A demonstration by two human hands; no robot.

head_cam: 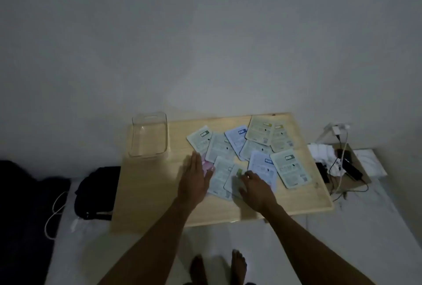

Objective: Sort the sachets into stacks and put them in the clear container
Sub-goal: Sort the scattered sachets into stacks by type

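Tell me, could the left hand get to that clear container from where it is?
Probably yes. The left hand lies flat at the sachets' left edge, and only bare table shows between it and the clear container, which stands empty at the far left corner.

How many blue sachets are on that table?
2. One blue sachet lies at the back of the spread; the other lies nearer, just beyond the right hand. More may be hidden underneath.

Dim room, low wooden table against a plain wall

A pale bare wall [205,33] fills the upper view; the light wood table [148,193] stands on a white floor [342,250], a black bag [96,191] left, tangled cables [342,170] right.
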